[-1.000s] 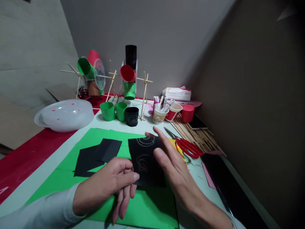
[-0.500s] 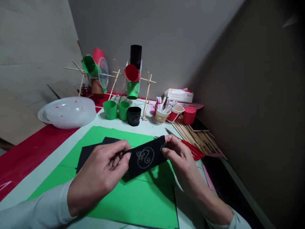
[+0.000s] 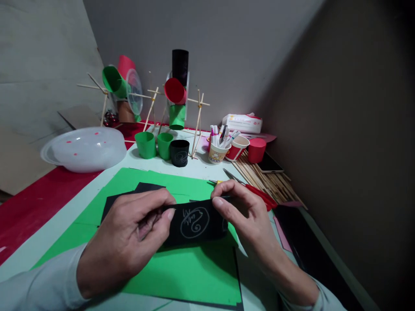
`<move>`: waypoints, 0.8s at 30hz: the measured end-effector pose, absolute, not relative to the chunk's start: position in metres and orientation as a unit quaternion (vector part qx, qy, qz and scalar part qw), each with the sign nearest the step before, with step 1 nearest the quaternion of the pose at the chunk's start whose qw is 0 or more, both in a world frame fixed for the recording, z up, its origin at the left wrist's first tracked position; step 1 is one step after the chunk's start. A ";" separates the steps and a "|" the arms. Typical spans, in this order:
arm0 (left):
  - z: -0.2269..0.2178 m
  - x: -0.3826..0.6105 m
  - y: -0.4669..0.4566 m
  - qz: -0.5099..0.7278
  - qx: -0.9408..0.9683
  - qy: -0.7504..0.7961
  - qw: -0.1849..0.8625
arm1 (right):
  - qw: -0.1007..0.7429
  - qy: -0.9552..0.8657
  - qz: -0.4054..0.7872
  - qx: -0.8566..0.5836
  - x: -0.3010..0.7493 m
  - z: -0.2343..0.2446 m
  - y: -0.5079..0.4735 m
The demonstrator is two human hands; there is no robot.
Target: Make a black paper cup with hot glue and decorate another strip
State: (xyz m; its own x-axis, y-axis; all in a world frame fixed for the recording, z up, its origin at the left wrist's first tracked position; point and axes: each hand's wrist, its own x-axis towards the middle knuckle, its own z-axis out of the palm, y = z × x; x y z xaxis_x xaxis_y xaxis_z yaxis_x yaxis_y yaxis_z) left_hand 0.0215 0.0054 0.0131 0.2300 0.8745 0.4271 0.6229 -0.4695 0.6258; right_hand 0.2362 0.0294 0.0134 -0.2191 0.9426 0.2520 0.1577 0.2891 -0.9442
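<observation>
A strip of black paper (image 3: 207, 224) with a pale spiral drawing and scribbles on it is held up between my hands. My left hand (image 3: 129, 237) pinches its left end between thumb and fingers. At the upper right edge, my right hand (image 3: 249, 220) grips the strip with thumb and fingertips, and the right end bends slightly backward. Under both hands lies a large sheet of green paper (image 3: 194, 276) on the table. More black paper (image 3: 115, 201) rests on the green sheet, partly covered by my left hand.
Scissors with red handles (image 3: 262, 196) lie just beyond my right hand, by a bundle of thin sticks (image 3: 256, 177). Several paper cups, a cup of markers (image 3: 219, 151) and a white bowl (image 3: 87, 149) stand behind. Stick frames (image 3: 199, 116) with coloured paper tubes rise at the back.
The black strip has turned to lie more level. My right hand has shifted its hold left along the upper edge, and the strip's right end now curves away. The view has moved slightly.
</observation>
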 end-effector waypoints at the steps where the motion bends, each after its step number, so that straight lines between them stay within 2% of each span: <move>1: 0.013 0.021 0.006 0.391 0.756 0.493 0.180 | 0.463 -0.655 0.424 -0.421 0.236 0.014 0.029; 7: 0.020 0.023 0.006 0.440 0.657 0.533 0.301 | 0.473 -0.624 0.460 -0.419 0.236 0.012 0.029; 16: 0.020 0.019 0.014 0.460 0.644 0.499 0.353 | 0.478 -0.548 0.552 -0.408 0.236 -0.001 0.030; 24: 0.014 0.017 0.021 0.456 0.560 0.498 0.479 | 0.514 -0.484 0.568 -0.423 0.235 -0.008 0.035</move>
